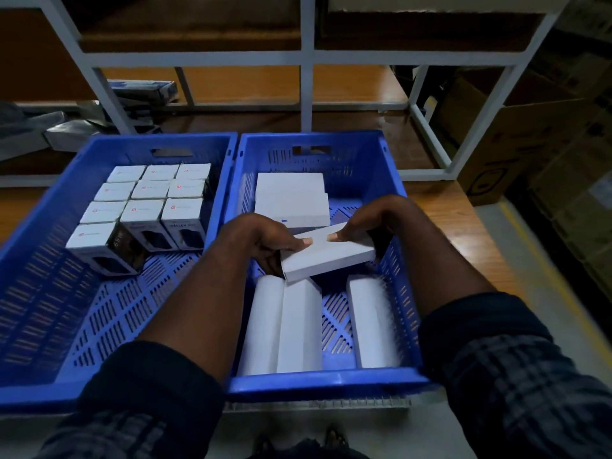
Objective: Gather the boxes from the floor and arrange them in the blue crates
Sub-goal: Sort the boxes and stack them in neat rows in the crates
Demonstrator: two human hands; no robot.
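Dim interior. White metal rack (pixel 306 58), wooden shelves (pixel 245 82); right of the rack: cardboard cartons (pixel 516 144), grey floor (pixel 500 223), yellow line (pixel 522 234).

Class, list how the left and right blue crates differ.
The left crate holds small printed boxes standing in a tight grid; the right crate holds long plain boxes lying loosely. The left hand and right hand grip a white box over the right crate; no hand is over the left crate. Both are blue slotted plastic.

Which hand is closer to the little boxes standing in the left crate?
Left. The left hand holds the white box just right of the little boxes; the right hand holds its other end.
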